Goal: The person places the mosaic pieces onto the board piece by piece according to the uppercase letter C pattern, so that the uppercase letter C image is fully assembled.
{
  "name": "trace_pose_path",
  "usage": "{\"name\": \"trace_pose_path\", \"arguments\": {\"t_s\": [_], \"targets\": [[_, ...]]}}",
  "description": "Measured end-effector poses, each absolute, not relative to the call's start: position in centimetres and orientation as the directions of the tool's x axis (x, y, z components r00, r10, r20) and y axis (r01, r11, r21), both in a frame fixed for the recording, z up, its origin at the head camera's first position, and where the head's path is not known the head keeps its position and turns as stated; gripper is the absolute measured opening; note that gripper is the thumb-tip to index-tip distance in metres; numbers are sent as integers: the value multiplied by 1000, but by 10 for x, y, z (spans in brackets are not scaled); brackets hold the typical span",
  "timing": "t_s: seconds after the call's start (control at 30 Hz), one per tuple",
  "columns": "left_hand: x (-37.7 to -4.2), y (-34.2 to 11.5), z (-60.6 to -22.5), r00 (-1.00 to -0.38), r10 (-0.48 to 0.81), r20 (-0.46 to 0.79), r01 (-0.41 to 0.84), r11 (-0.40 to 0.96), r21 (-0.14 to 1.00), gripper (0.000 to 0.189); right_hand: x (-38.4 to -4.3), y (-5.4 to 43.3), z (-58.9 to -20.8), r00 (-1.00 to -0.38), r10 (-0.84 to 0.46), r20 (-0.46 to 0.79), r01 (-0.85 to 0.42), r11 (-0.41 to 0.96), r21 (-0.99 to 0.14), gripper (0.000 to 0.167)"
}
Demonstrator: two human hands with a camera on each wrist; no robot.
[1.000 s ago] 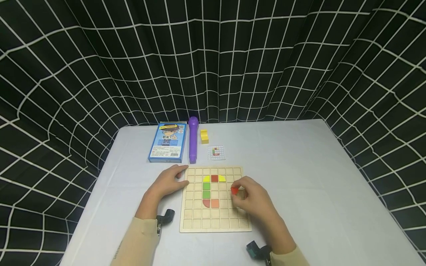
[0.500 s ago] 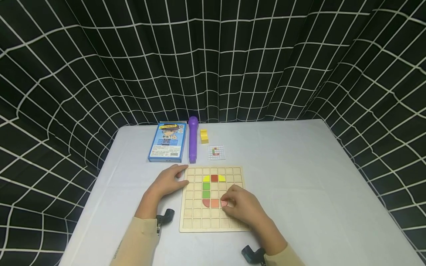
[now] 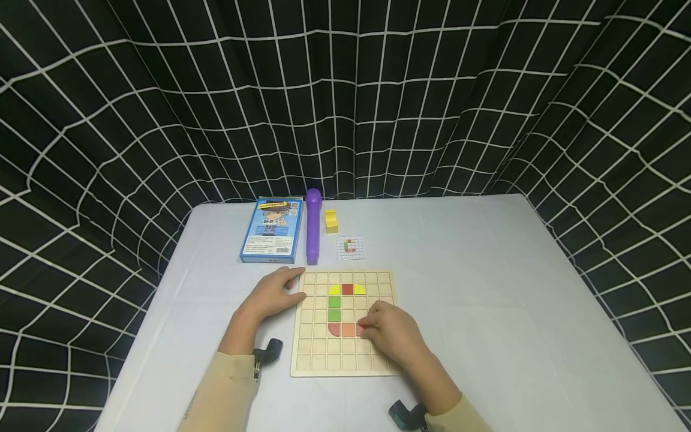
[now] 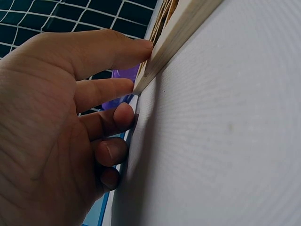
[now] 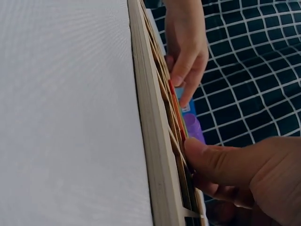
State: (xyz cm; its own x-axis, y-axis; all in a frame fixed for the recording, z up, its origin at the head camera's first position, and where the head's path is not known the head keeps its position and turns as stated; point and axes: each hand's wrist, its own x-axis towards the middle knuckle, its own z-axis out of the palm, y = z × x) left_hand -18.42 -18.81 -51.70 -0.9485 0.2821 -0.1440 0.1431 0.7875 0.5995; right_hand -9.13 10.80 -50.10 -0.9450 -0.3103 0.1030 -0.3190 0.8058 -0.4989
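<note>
A wooden grid board (image 3: 318, 362) lies flat in the head view, with coloured tiles in a C-like outline. Yellow quarter-round tiles flank a dark red square tile (image 3: 348, 289); green square tiles (image 3: 335, 302) run down the left side. Along the bottom are a dull red quarter-round tile (image 3: 335, 329) and an orange square tile (image 3: 348, 330). My right hand (image 3: 394, 333) pinches a red tile (image 3: 359, 330) at the cell right of the orange one; its fingers mostly hide it. My left hand (image 3: 272, 294) touches the board's left edge with thumb and index finger, other fingers loosely bent.
Behind the board lie a small pattern card (image 3: 351, 248), a yellow block (image 3: 332, 221), a purple microphone-shaped stick (image 3: 313, 228) and a blue box (image 3: 272, 231). White cloth covers the table (image 3: 486, 300). A black curtain with white grid lines (image 3: 345, 102) surrounds its back and sides.
My right hand has carried the red tile left and nearer, from over the board's right side to the bottom row beside the orange tile, and lowered it there. The left hand stays still.
</note>
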Motion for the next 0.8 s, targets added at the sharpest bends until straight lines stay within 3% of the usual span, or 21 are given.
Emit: {"name": "trace_pose_path", "arguments": {"t_s": [0.2, 0.4, 0.63, 0.8], "targets": [[-183, -189, -517, -947, 290, -138, 155, 788, 596, 68, -91, 109, -496, -926, -361, 110, -370, 813, -450, 20], [-185, -188, -516, -947, 288, -139, 154, 791, 592, 68, -104, 114, -478, -923, -371, 106, -377, 808, -452, 37], [-186, -185, -517, -945, 291, -151, 150, 792, 592, 69, -135, 134, -438, -953, -239, 187, -297, 855, -424, 41], [-184, -182, -512, -950, 277, -140, 146, 797, 586, 67, -153, 150, -425, -941, -147, 304, -265, 881, -392, 41]]}}
